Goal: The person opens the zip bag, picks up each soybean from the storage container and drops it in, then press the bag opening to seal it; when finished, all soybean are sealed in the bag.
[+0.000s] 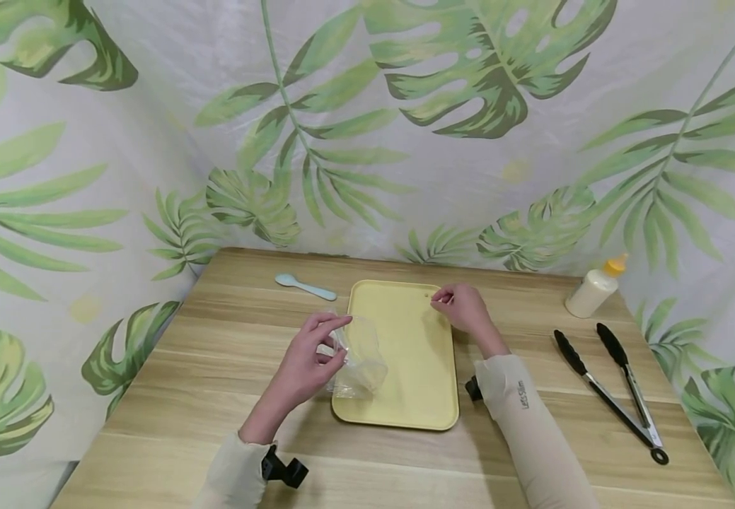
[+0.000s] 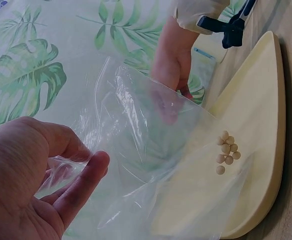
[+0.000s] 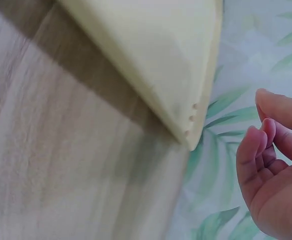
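A clear plastic bag hangs from my left hand, pinched between thumb and fingers above the near left of the yellow tray. Several small beige balls show in a cluster at the bag's lower part in the left wrist view; whether all lie inside it is hard to tell. My right hand is over the tray's far right corner, fingers loosely bent. Nothing shows between its fingertips in the right wrist view. Three small balls lie in a row in that corner of the tray.
A pale blue spoon lies left of the tray. On the right, a bottle with an orange cap stands near the table's back edge, with black-tipped tongs spread in front of it. A leaf-patterned curtain hangs behind the wooden table.
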### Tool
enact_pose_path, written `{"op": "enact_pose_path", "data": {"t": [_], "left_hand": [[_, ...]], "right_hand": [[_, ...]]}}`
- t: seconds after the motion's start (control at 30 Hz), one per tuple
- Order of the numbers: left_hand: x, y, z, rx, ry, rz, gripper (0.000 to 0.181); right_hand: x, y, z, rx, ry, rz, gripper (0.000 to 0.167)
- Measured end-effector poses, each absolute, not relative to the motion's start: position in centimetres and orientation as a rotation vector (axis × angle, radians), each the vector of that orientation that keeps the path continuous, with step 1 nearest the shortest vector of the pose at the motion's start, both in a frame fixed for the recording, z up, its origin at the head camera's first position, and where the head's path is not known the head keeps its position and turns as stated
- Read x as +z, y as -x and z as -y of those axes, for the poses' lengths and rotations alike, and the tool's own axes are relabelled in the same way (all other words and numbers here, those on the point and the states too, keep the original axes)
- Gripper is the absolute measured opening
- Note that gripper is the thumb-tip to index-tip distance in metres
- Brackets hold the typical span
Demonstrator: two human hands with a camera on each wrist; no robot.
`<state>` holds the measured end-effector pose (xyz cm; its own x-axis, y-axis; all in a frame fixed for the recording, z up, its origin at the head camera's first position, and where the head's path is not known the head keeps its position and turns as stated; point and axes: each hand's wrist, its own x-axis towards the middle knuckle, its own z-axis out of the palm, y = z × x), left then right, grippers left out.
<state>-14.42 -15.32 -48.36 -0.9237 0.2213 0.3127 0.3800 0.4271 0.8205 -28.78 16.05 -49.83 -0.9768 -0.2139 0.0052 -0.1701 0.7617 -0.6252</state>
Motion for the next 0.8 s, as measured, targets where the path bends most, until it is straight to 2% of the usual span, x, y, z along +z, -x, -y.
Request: {"op": "enact_pose_path", "data": {"t": [0.27,0.8], "left_hand": [[-48.2,14.4,15.1,-1.535,0.523,2.527,0.054],[-48.4,14.6,15.2,-1.517,0.520,2.547,0.054]], "right_hand": [[-48.2,27.2,-15.3,-1.088,0.362,-2.883,0.011],[-44.7,23.4,-13.4,-1.249,0.639,-2.828,0.005]]}}
